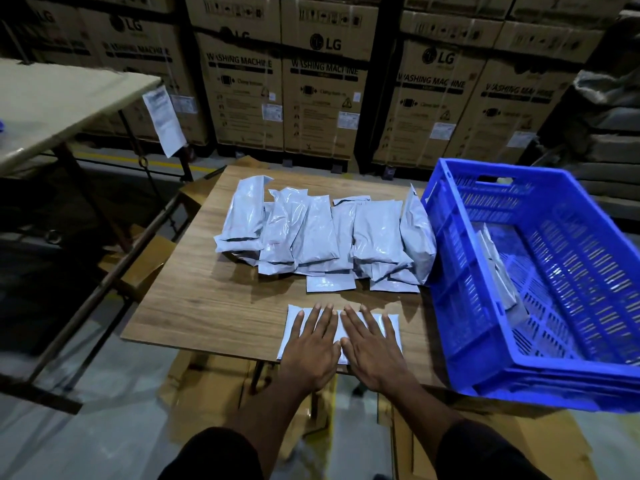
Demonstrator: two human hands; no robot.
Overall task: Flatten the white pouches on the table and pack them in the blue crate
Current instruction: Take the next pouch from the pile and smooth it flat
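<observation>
A: Status on the pouch (389,325)?

B: 1 white pouch lies flat at the near edge of the table (207,299), long side across. Both hands are on top of it, palms down.

A: Grip?

B: None. Left hand (311,344) has fingers spread and straight, pressing the left half. Right hand (372,344) is the same on the right half. Thumbs nearly touch at the middle. Nothing is held in either one, just flat contact. Only the pouch's left and right ends and far edge show around the fingers.

A: Rest of the stock?

B: The pile (322,233) sits mid-table, beyond the hands, apart from the pressed pouch. Puffy white pouches overlap in a row, most with long sides running away from the person. 2 small flat ones poke out from under the near side. The rightmost pouch leans against the crate wall.

A: Crate?

B: The blue crate (457,258) is on the right, touching the pile's right end and overhanging the table's near edge. A few white pouches (498,268) stand against its inner left wall; can't get an exact count. The rest of the floor is bare blue mesh.

A: Surroundings?

B: LG washing machine boxes (322,81) are stacked behind the table. A second table (62,102) stands far left with a label sheet (164,121) hanging off its corner.
</observation>
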